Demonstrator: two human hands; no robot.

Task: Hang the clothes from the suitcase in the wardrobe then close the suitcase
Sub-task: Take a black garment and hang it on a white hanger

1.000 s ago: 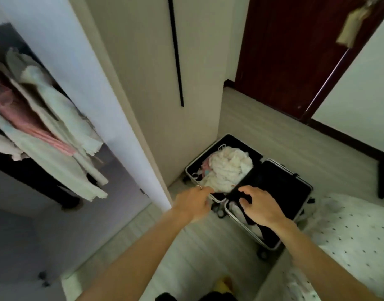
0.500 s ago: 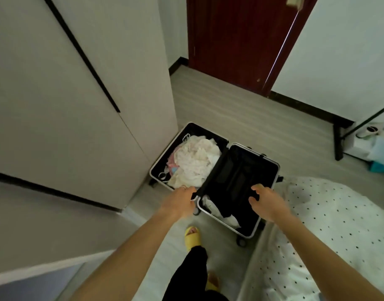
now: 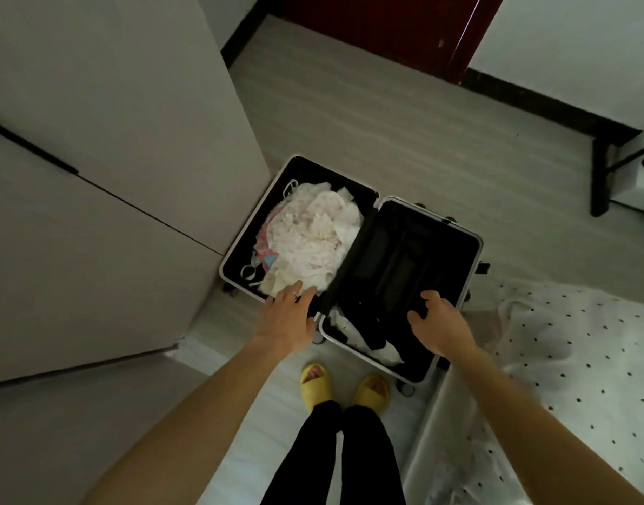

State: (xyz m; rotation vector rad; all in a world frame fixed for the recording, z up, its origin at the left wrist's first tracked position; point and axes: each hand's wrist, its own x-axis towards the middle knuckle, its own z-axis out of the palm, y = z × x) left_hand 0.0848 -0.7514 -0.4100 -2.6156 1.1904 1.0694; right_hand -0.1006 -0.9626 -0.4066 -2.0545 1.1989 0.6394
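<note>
**Left hand flat on the clothes, right hand curled over the dark half**

Left hand point(image 3: 287, 318) reaches with straight fingers, a ring point(image 3: 292, 294) on one, and touches the near edge of the pile of pale clothes point(image 3: 313, 242); it grips nothing. Right hand point(image 3: 440, 322) hovers over the other half with its fingers bent downward. Against the black lining I cannot tell whether it pinches any dark fabric.

The suitcase point(image 3: 475, 246) lies open on the floor at the centre of the frame. Its left half is heaped with the pale clothes. Its right half is mostly bare lining, with a few white and black garments point(image 3: 364, 333) bunched in the lower corner. Pale loops at the heap's edges are probably hanger hooks.

The case sits just beside the wardrobe door point(image 3: 112, 140), which fills the left of the frame, likely so each piece has a short way to go. A dotted bedsheet point(image 3: 568, 340) is at lower right, and yellow slippers point(image 3: 315, 380) are at bottom centre.

With both halves holding clothes, the hanging looks far from done. The flat left hand seems set to gather the top garment.
</note>
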